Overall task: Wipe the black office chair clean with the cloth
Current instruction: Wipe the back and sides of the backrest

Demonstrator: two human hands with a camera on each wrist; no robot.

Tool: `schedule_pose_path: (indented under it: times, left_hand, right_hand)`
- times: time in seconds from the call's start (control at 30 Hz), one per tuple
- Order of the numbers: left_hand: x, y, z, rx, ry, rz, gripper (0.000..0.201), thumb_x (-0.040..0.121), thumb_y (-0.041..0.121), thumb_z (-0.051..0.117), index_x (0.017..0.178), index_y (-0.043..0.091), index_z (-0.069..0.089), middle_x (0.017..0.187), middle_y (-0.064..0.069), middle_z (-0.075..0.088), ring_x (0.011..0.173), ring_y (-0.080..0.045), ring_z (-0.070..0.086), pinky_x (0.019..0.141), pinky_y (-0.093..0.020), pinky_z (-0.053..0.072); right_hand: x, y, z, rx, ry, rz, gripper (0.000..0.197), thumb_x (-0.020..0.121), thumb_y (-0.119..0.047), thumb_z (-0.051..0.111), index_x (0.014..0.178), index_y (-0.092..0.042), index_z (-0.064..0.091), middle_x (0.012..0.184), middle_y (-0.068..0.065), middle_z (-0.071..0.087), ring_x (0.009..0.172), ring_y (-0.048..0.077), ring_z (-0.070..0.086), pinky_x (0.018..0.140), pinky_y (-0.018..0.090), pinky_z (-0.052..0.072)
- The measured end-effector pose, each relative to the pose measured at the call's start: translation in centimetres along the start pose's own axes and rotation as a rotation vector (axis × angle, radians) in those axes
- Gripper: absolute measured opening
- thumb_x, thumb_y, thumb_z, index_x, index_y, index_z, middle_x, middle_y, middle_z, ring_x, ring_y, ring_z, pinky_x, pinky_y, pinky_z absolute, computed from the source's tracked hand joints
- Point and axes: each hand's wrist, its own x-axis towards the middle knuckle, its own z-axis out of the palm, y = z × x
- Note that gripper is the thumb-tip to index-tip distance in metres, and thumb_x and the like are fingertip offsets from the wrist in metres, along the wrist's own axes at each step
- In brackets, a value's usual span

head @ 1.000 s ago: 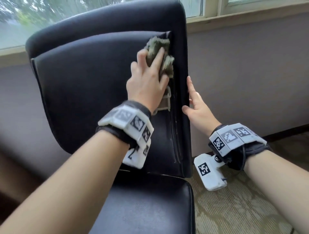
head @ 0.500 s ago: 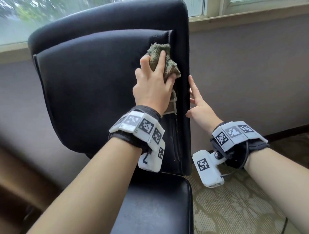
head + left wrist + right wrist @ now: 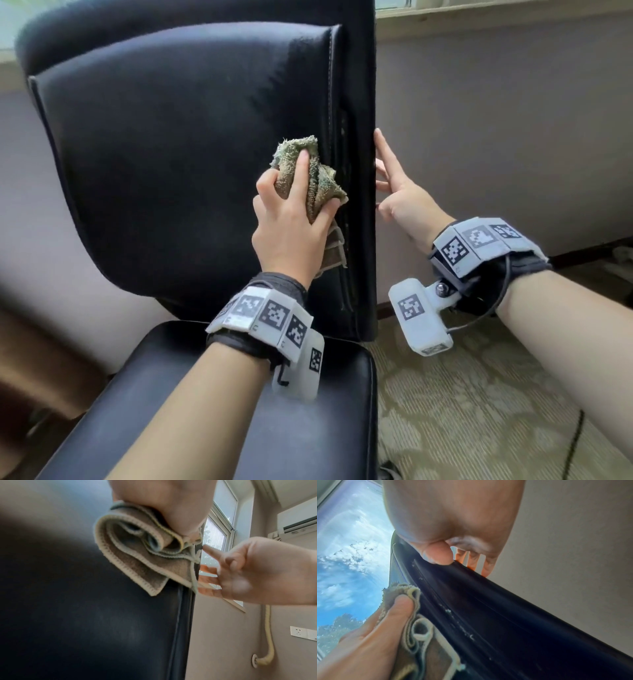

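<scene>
Green cloth [image 3: 305,178], gripped by left hand [image 3: 291,233], has slid lower; right hand [image 3: 400,202] stays open-fingered.

glossy smooth leather chair [image 3: 178,144], rough terry cloth [image 3: 318,185]

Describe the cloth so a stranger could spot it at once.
Find the black office chair by the window. At its backrest's right edge, the left hand grips a crumpled cloth. It is the only olive-brown, fuzzy thing against smooth black upholstery.

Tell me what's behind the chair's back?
Behind the chair back you can see a grey wall and a window sill. The right hand has its fingers reaching behind the edge; whatever sits directly behind the chair stays hidden.
</scene>
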Motion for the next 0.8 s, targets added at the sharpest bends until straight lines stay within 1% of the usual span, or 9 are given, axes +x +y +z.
schedule_pose_path:
  times: [0.1,0.2,0.27,0.33,0.43,0.57,0.67,0.73,0.8]
  left_hand:
    - [3.1,0.9,-1.4,-0.001,0.047,0.02,0.063,0.091,0.052,0.045,0.147,0.041,0.017,0.139,-0.001,0.021,0.118,-0.018,0.032,0.067,-0.028,0.037]
    - [6.4,2.6,-2.7,-0.041,0.058,-0.003,0.062,0.092,0.053,0.042,0.146,0.042,0.015,0.141,-0.001,0.02,0.117,-0.019,0.034,0.071,-0.028,0.035]
    - [7.0,3.4,-2.8,-0.047,0.053,-0.024,0.062,0.092,0.055,0.042,0.146,0.042,0.015,0.141,-0.001,0.02,0.117,-0.02,0.034,0.07,-0.029,0.035]
    - [6.2,3.4,-2.3,-0.028,0.035,-0.018,0.061,0.092,0.055,0.041,0.146,0.042,0.016,0.141,-0.002,0.02,0.116,-0.021,0.035,0.069,-0.03,0.036]
    - [4.5,2.4,-1.6,0.018,0.015,0.018,0.06,0.092,0.054,0.042,0.146,0.041,0.018,0.141,-0.002,0.021,0.116,-0.02,0.034,0.066,-0.029,0.037]
    - [1.8,1.6,-0.6,0.068,-0.001,0.018,0.059,0.093,0.051,0.043,0.146,0.043,0.018,0.141,0.0,0.022,0.113,-0.019,0.035,0.062,-0.028,0.039]
    - [-0.3,1.3,0.6,0.059,-0.037,-0.037,0.06,0.094,0.048,0.044,0.146,0.044,0.016,0.143,-0.001,0.021,0.114,-0.02,0.034,0.064,-0.029,0.042]
    - [-1.6,1.1,1.3,0.057,-0.061,-0.056,0.062,0.093,0.046,0.047,0.146,0.044,0.015,0.143,-0.002,0.021,0.113,-0.021,0.033,0.063,-0.029,0.042]
    - [-3.4,0.4,2.3,0.046,-0.072,-0.037,0.064,0.091,0.042,0.054,0.145,0.043,0.02,0.14,-0.001,0.023,0.11,-0.022,0.034,0.059,-0.029,0.041]
  right_hand:
    - [0.1,-0.4,-0.2,-0.012,-0.021,0.017,0.109,0.066,0.029,0.026,0.147,-0.041,0.003,0.153,0.0,0.021,0.129,0.019,0.04,0.071,0.027,0.041]
    - [-0.4,-0.2,0.1,-0.001,-0.01,0.004,0.106,0.069,0.028,0.028,0.146,-0.041,0.003,0.135,-0.022,0.037,0.118,0.028,0.043,0.062,0.023,0.041]
    - [-0.4,0.1,0.3,-0.04,-0.004,-0.027,0.106,0.071,0.024,0.034,0.145,-0.044,0.002,0.139,-0.018,0.036,0.114,0.028,0.046,0.073,0.028,0.045]
    - [-0.3,0.4,0.3,-0.089,0.005,-0.051,0.106,0.07,0.021,0.036,0.144,-0.046,-0.001,0.15,-0.006,0.025,0.122,0.014,0.043,0.085,0.029,0.046]
    - [-0.4,0.7,0.2,-0.119,-0.008,-0.063,0.104,0.073,0.021,0.037,0.145,-0.044,-0.003,0.151,-0.005,0.022,0.13,0.005,0.035,0.101,0.03,0.042]
    - [-0.5,0.5,0.3,-0.094,0.009,-0.056,0.104,0.075,0.023,0.036,0.145,-0.044,0.0,0.147,-0.007,0.026,0.094,-0.013,0.051,0.077,0.027,0.052]
    - [-0.5,0.5,0.4,-0.066,0.013,-0.049,0.106,0.073,0.025,0.034,0.144,-0.045,0.001,0.148,-0.011,0.026,0.086,-0.018,0.052,0.067,0.028,0.052]
    - [-0.5,0.7,0.3,-0.052,0.012,-0.061,0.106,0.072,0.026,0.034,0.145,-0.044,0.001,0.148,-0.011,0.025,0.089,-0.02,0.051,0.062,0.022,0.049]
    - [-0.5,0.7,0.4,-0.056,0.01,-0.067,0.107,0.071,0.026,0.034,0.145,-0.043,0.0,0.152,-0.009,0.02,0.115,-0.011,0.045,0.066,0.018,0.049]
